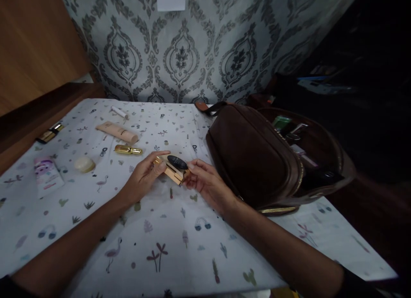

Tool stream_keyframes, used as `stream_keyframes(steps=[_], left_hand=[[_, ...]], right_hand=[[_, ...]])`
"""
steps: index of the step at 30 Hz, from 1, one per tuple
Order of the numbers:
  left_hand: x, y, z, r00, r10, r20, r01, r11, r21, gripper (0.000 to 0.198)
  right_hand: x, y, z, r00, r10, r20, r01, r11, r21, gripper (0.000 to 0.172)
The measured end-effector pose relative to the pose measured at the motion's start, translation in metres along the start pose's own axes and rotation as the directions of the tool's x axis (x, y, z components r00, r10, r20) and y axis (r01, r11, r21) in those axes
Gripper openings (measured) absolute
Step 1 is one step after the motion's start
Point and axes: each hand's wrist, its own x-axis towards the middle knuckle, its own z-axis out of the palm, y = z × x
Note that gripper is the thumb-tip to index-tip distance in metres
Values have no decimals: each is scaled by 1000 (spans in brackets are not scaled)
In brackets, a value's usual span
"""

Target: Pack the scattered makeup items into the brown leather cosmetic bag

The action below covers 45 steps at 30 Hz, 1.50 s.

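A gold compact case with a dark oval on its top is held between both hands above the middle of the table. My left hand grips its left side, thumb on the front edge. The fingers of my right hand close on its right end. Just beyond my left hand lies a gold tube. Right of my right hand, a brown leather bag rests on its side with its zipped compartment open, showing a green packet and other small items.
On the patterned tablecloth lie a beige tube, a white stick, a round cream jar, a pink-and-white tube and a black-and-gold item. A wooden panel stands at left, a patterned wall behind.
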Motion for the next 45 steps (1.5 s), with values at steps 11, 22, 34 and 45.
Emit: stream_keyframes(steps=[11, 22, 34, 45], left_hand=[[-3, -2, 1, 1000, 8, 13, -7, 994, -112, 69], [0, -5, -5, 986, -72, 152, 85, 993, -80, 102], [3, 4, -6, 990, -18, 141, 33, 994, -106, 98], [2, 8, -3, 968, 97, 231, -92, 995, -33, 81]], right_hand=[[-1, -2, 0, 997, 74, -1, -73, 993, -91, 86], [0, -1, 0, 999, 31, 37, -25, 986, -163, 80], [-4, 0, 3, 1000, 13, -20, -15, 991, -135, 70], [-4, -4, 9, 998, 18, -57, -26, 988, -153, 19]])
